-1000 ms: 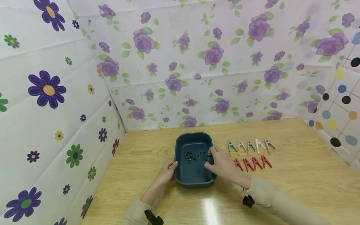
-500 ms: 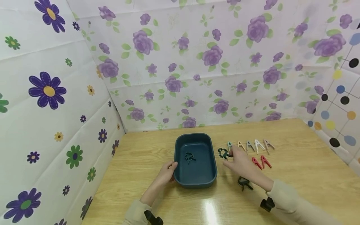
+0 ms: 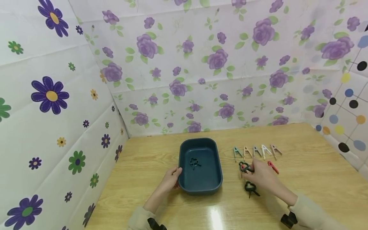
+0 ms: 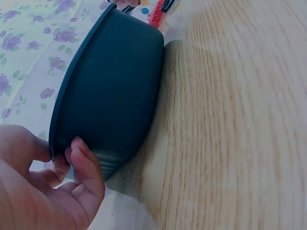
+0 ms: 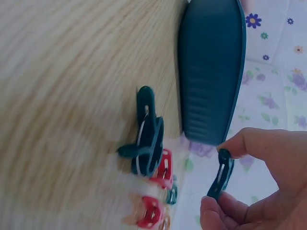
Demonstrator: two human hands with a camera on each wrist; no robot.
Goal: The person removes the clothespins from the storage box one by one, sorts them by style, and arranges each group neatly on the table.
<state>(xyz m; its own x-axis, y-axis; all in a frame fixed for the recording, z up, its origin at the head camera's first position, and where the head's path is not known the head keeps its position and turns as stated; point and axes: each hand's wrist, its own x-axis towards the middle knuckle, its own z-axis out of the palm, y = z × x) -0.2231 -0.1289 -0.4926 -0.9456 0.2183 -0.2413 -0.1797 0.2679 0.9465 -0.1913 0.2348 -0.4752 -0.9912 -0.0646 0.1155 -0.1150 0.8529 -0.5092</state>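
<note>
My left hand pinches the left rim of a dark teal plastic box, thumb above and fingers against the outer wall. One dark green spring clip with a rounded head lies inside the box. Right of the box, my right hand pinches a similar dark green clip by its handles, thumb on one and a finger on the other. It is above the table, over the red clothespins, mostly covering them; one red clothespin shows past the hand. A further dark green clip lies on the table just below.
Behind the right hand stretches a row of clothespins: green, yellowish, grey-blue, white and pinkish. The wooden table meets a flowered cloth wall at the back and another at the left.
My right hand has lifted a dark green clip out of the box and carried it right, over the red clothespins. The left hand keeps its hold on the box.
</note>
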